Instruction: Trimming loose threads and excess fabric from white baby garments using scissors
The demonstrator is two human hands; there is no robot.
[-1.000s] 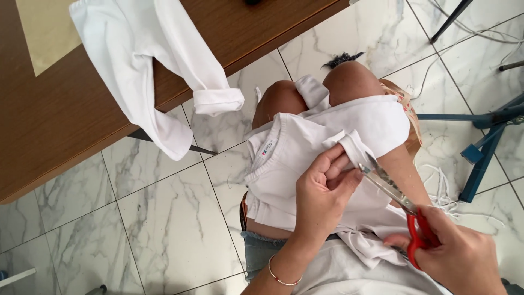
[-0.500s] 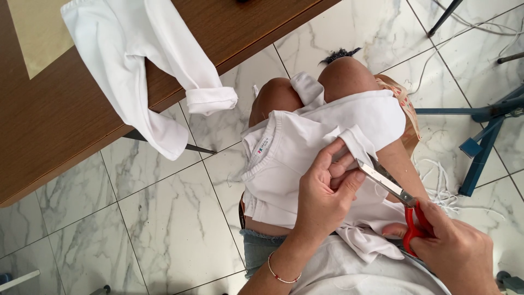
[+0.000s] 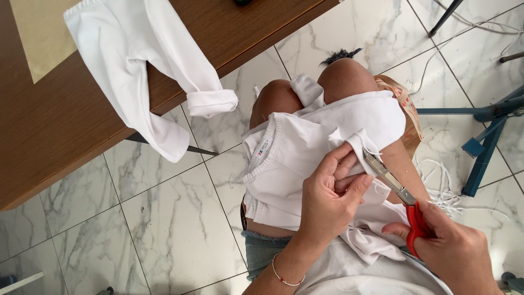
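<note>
The right hand (image 3: 456, 254) sits lowest, at the bottom right corner of the view, its fingers clenched through the red handles of the scissors (image 3: 401, 199). The blades run up and left from it, tips closed or nearly closed on a folded edge of the white garment (image 3: 305, 147) that lies across the person's lap. Just beside it, the left hand (image 3: 330, 196) comes up from the bottom edge, a thin beaded bracelet (image 3: 284, 277) at the wrist, palm down, thumb and fingers pinching that same fold of cloth right against the blades. The garment covers both thighs, its neckline and label turned to the left and its far edge draped over the bare knees (image 3: 311, 90); loose cloth bunches under the right hand.

Room is tight here: both hands work over the lap, with open marble floor (image 3: 136, 229) to the left and a blue metal stand (image 3: 486, 142) close on the right, white cut strips (image 3: 442, 183) lying on the tiles between.

Since half a second ago the blades have slid a little further into the fold and the left thumb has shifted closer to them; a second ago the scissors sat lower along the cloth.

Farther off, a second white garment (image 3: 142, 71) hangs over the near edge of the brown wooden table (image 3: 54, 136), one cuffed sleeve dangling free past the edge toward the floor
</note>
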